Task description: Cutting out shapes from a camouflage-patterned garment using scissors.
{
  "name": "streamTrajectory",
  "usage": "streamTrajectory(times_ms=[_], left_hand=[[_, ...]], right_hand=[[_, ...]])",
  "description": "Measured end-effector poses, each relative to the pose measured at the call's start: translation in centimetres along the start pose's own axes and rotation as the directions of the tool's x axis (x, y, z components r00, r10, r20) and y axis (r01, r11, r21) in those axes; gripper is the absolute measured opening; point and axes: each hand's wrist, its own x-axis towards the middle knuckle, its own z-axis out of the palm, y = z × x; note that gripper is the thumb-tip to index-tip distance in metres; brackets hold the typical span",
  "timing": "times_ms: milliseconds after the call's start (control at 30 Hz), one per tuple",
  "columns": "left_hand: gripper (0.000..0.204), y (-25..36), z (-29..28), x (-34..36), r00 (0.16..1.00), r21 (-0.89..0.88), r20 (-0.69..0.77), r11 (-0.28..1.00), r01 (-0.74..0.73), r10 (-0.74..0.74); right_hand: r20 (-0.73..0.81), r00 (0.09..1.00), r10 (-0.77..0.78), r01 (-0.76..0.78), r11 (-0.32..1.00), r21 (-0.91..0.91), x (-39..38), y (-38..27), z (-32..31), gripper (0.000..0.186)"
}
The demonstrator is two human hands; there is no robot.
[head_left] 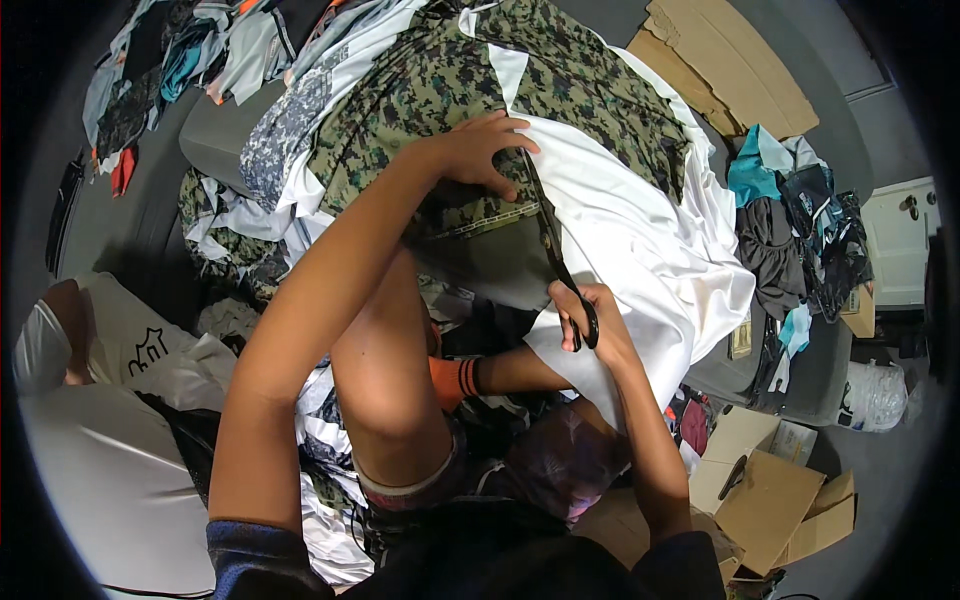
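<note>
Black long-bladed scissors (549, 235) are in my right hand (590, 312), with its fingers through the handle loops. The blades point away from me, along the line where green camouflage fabric (400, 120) meets white fabric (625, 215). My left hand (482, 155) lies on the camouflage fabric just left of the blade tips, thumb and fingers apart. A narrow white gap (508, 72) runs through the camouflage beyond that hand. White cloth hangs over my right side, partly under my right wrist. How far the blades are apart is hard to make out.
Flattened cardboard (735, 65) leans at the far right, near teal and dark garments (770, 215). Opened cardboard boxes (770, 505) stand at the lower right. Piled clothes (190, 55) lie at the far left. Another person in a white shirt (120, 450) sits close on my left.
</note>
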Motion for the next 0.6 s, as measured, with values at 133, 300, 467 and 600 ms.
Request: streamTrajectory(times_ms=[133, 300, 467, 600], left_hand=[[0.076, 0.02, -0.08, 0.02, 1.000, 0.003, 0.014, 1.000, 0.006, -0.006], [0.078, 0.03, -0.21, 0.07, 0.999, 0.013, 0.027, 1.000, 0.017, -0.018], [0.079, -0.41, -0.03, 0.30, 0.999, -0.005, 0.034, 1.000, -0.003, 0.003], [0.080, -0.73, 0.12, 0.43, 0.999, -0.024, 0.037, 0.999, -0.021, 0.022]], right_hand=[[-0.016, 1.000, -0.004, 0.004, 1.000, 0.010, -0.08, -0.13, 0.02, 0.049], [0.001, 1.000, 0.003, -0.003, 1.000, -0.021, -0.07, -0.14, -0.21, 0.048], [0.021, 1.000, 0.012, -0.012, 1.000, -0.027, 0.05, -0.04, -0.44, 0.047], [0.019, 1.000, 0.014, -0.014, 1.000, -0.021, -0.07, -0.21, -0.35, 0.047]])
